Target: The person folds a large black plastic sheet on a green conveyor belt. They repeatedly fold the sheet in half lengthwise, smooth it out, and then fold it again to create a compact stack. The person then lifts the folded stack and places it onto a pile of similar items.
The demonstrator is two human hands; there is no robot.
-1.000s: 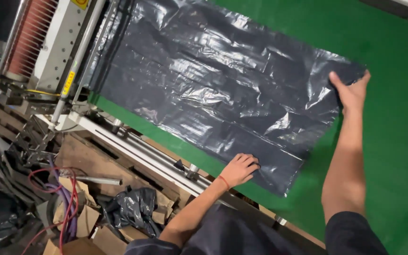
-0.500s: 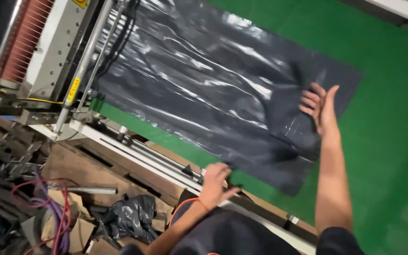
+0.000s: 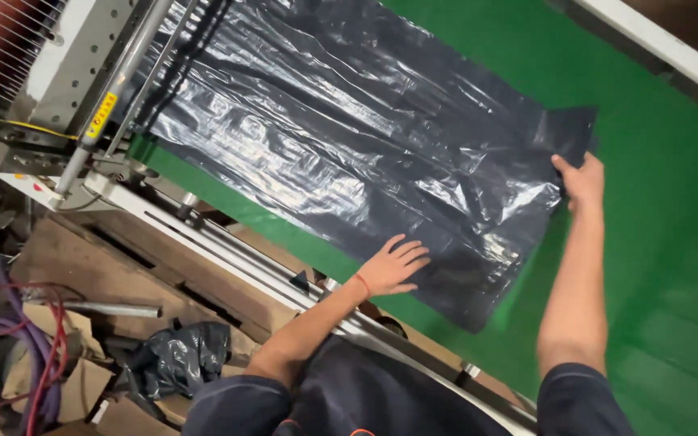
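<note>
A large sheet of glossy black plastic film point(image 3: 341, 153) lies spread over a green conveyor surface point(image 3: 672, 210), coming out of a grey machine at the upper left. My left hand point(image 3: 393, 266) rests flat with fingers apart on the near edge of the film. My right hand point(image 3: 582, 182) grips the film's far right corner, where the plastic is folded up above the fingers. A thin red band circles my left wrist.
The grey machine point(image 3: 82, 56) with a red roller point(image 3: 2, 40) stands at the upper left. Metal rails point(image 3: 236, 250) edge the conveyor's near side. Below are wooden boards point(image 3: 123, 258), red and purple cables point(image 3: 34, 355), cardboard and a crumpled black bag point(image 3: 179, 359).
My right hand moved from the middle of the film back out to its far corner and gripped it. My left hand shifted forward onto the film's near edge.
</note>
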